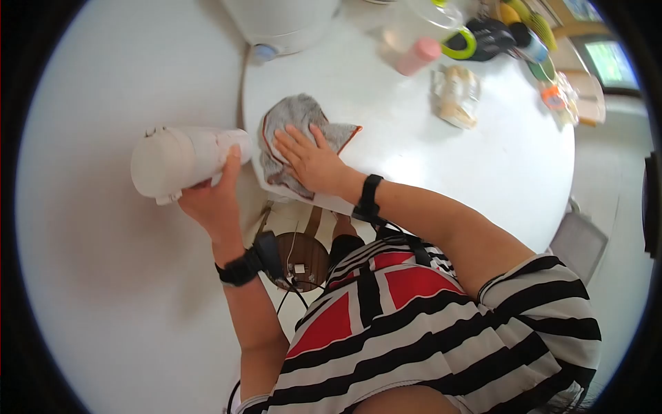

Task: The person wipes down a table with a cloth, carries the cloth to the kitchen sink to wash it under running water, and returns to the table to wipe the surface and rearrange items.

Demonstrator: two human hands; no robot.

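My left hand point(215, 196) is wrapped round a white bottle point(193, 157), which lies tilted on its side in the air, left of the table edge. My right hand point(310, 160) presses flat on a grey cloth point(293, 110) with an orange-brown border. Its fingers are spread and point to the upper left. The cloth is bunched at the near left edge of the white table point(407, 162), with one corner sticking out to the right.
A white appliance point(283, 24) stands at the table's back left. Farther right are a pink-capped bottle point(418, 56), a clear jug point(420, 24), a plastic-wrapped packet point(458, 96) and an orange-labelled bag point(557, 98). A round wooden stool point(307, 259) with a charger and cables is below.
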